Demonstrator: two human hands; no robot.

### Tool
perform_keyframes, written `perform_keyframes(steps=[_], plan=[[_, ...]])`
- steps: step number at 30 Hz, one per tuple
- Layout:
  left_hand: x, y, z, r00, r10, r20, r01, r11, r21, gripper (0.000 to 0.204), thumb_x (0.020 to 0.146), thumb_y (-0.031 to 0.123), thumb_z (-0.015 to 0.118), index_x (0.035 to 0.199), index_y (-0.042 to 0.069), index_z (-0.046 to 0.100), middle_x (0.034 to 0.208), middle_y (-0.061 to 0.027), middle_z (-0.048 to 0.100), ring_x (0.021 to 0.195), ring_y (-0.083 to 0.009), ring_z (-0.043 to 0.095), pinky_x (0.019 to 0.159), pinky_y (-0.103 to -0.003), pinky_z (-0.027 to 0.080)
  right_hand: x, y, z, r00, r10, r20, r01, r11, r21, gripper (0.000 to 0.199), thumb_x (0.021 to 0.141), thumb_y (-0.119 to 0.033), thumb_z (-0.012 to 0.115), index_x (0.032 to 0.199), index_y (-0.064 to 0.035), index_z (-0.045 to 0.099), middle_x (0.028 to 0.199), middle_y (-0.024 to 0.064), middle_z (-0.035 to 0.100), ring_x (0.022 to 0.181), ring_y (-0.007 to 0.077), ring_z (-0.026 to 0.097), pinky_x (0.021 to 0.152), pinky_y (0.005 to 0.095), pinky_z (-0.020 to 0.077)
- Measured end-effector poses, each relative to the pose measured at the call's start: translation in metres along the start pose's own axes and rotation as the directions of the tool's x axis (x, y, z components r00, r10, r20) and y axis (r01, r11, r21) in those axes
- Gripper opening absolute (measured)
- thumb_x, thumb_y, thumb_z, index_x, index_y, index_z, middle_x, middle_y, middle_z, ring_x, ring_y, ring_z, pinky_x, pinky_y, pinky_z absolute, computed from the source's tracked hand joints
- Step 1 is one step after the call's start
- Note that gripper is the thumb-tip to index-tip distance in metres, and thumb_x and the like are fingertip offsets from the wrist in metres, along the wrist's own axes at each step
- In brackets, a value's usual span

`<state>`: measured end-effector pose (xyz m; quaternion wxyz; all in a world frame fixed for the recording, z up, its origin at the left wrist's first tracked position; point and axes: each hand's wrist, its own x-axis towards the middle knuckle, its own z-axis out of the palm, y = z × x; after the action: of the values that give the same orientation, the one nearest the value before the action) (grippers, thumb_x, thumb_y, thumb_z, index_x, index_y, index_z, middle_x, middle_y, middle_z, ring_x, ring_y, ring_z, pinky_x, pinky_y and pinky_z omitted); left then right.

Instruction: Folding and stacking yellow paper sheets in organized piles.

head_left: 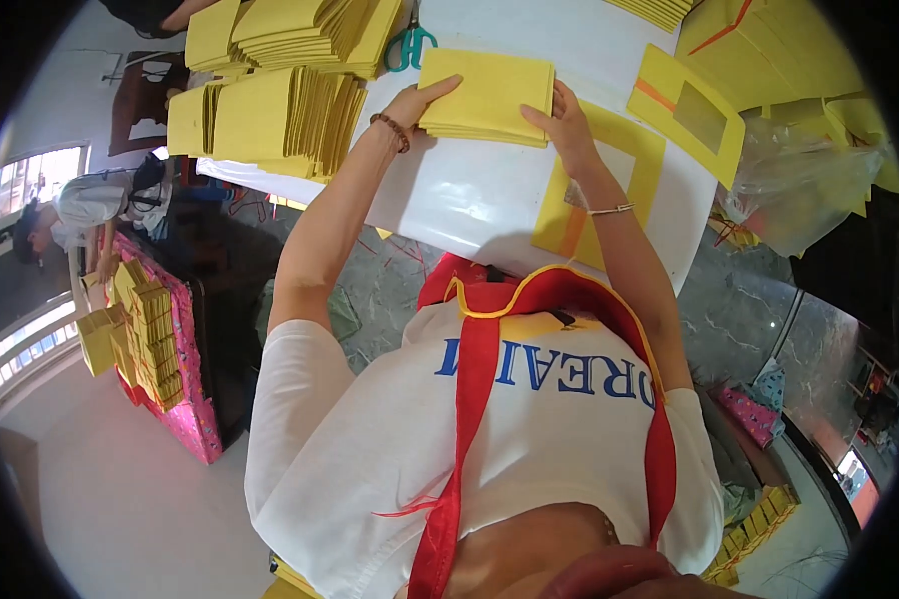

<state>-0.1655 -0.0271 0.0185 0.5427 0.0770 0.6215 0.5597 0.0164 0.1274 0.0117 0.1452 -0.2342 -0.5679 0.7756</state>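
Between my two hands is a small stack of yellow folded paper pieces, level over the white tabletop. My left hand grips its left end, thumb on top, a beaded bracelet on the wrist. At the right end, my right hand is closed on the edge, with its thumb on the front and fingers behind. Under my right forearm lies a flat yellow sheet with a pale window and an orange strip. Teal-handled scissors rest just beyond my left hand.
Thick rows of yellow folded pieces stand at the table's far left. Another windowed yellow piece and a clear plastic bag are at the right. Left, a person stands by a pink-covered table bearing yellow bundles.
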Motion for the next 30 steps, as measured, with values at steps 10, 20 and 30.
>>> perform_keyframes(steps=[10,20,30], plan=[[-0.025,-0.028,0.010,0.916,0.402,-0.009,-0.400,0.910,-0.110,0.058,0.072,0.006,0.073,0.120,-0.005,0.043,0.112,-0.0132,0.056,0.100,-0.0187,0.057,0.088,-0.031,0.047,-0.015,0.006,-0.015,0.999,0.046,0.024,-0.045,0.998,-0.045,0.114,0.070,-0.012,0.075,0.142,-0.0056,-0.013,0.143,0.0163,0.020,0.132,0.0259,0.026,0.106,0.0357,0.0253],[-0.019,-0.054,-0.032,0.800,0.557,0.226,-0.567,0.575,0.591,0.120,0.055,0.025,0.086,0.144,0.008,0.008,0.141,-0.0156,0.031,0.128,-0.0273,0.033,0.107,-0.038,0.024,-0.026,0.006,-0.002,0.980,-0.108,0.167,0.131,0.983,-0.129,0.120,0.060,-0.018,0.084,0.144,-0.0087,-0.002,0.140,0.0122,0.025,0.132,0.0261,0.025,0.110,0.0393,0.0230],[-0.007,-0.066,-0.037,0.801,0.541,0.256,-0.514,0.402,0.758,0.095,0.056,0.039,0.083,0.132,0.008,0.034,0.122,-0.0129,0.047,0.119,-0.0294,0.038,0.104,-0.041,0.018,-0.023,0.026,-0.008,0.941,-0.297,0.164,0.339,0.823,-0.455,0.115,0.054,-0.024,0.087,0.142,-0.0079,0.014,0.141,0.0128,0.027,0.133,0.0289,0.022,0.109,0.0417,0.0231]])
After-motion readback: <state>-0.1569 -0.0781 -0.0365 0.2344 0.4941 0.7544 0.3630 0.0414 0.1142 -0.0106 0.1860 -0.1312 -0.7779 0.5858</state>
